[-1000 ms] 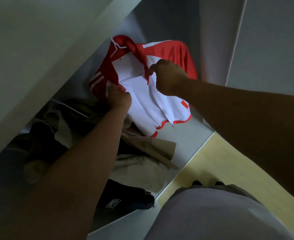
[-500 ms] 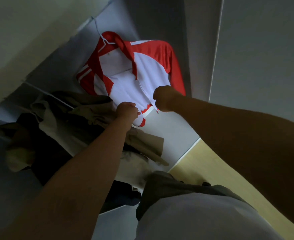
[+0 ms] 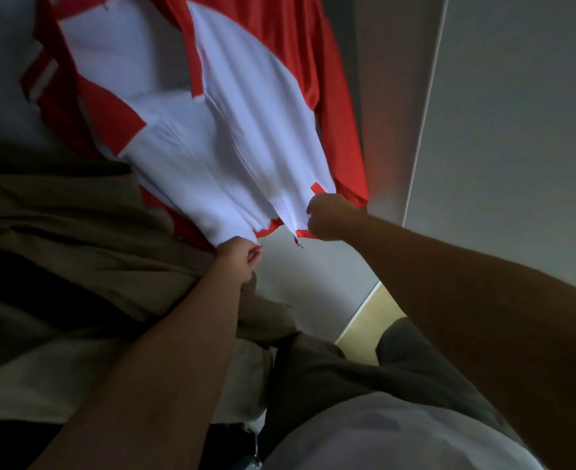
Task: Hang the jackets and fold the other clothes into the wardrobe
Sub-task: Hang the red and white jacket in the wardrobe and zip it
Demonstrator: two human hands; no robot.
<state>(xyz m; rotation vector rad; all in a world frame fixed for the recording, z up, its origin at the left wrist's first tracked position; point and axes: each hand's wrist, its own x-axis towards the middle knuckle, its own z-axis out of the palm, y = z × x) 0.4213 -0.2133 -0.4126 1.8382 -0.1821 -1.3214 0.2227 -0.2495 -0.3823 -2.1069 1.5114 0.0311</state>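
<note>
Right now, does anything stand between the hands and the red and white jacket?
Nothing visible does. The left hand and the right hand both grip the bottom hem of the jacket; beige clothes lie left of it.

A: Upper body, what's worn?

B: Pale grey-white top (image 3: 398,439). Plain, smooth cloth with a few soft creases, dim in the shade, and it fills the lower edge of the view.

A: Sleeves?

B: Left forearm (image 3: 164,368) and right forearm (image 3: 483,317) are bare right back to the frame edge. Left hand (image 3: 239,262) and right hand (image 3: 330,217) are bare as well.

A: Below the top?

B: Dark grey-olive legwear (image 3: 340,371) over both thighs, in matte cloth that is wrinkled near the waist. The second leg shows as a separate dark fold further right. Can't tell if it's trousers or shorts, since the top covers the waistband.
</note>
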